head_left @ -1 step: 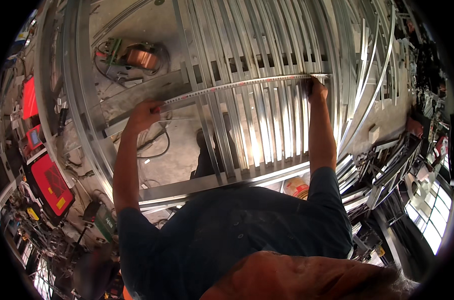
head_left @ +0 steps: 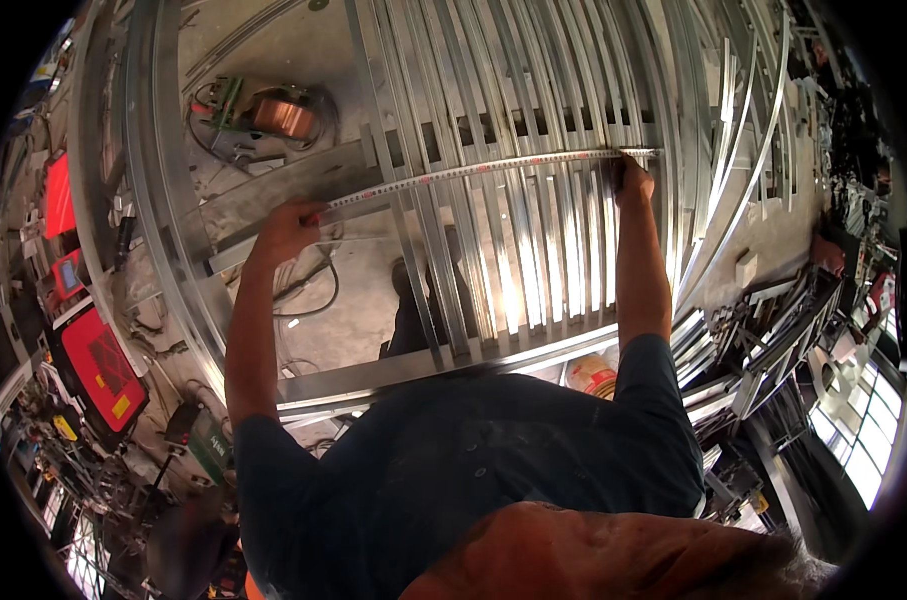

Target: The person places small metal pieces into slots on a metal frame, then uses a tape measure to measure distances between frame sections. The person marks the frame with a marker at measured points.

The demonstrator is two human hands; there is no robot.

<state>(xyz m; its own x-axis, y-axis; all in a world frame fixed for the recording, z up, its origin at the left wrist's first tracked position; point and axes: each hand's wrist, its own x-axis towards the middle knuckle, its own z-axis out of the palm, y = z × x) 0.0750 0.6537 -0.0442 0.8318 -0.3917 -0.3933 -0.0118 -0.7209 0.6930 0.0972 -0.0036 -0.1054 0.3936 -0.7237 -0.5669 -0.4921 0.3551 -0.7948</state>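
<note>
A white tape measure (head_left: 478, 169) is stretched in a shallow curve across a row of parallel metal bars (head_left: 513, 235). My left hand (head_left: 290, 233) is closed on its left end, over the gap left of the bars. Farther right, my right hand (head_left: 633, 181) is closed on the tape near the bars at the right edge of the row; a short piece of tape sticks out past it. The bars lie across a metal frame (head_left: 363, 376), whose near rail runs in front of my body. My fingertips are partly hidden on both hands.
A copper-coloured coil (head_left: 285, 117) with cables sits on the floor beyond my left hand. Red-topped equipment (head_left: 101, 365) stands at the left. A round container (head_left: 591, 376) is by my right elbow. Stacked metal profiles (head_left: 788, 320) lie at the right.
</note>
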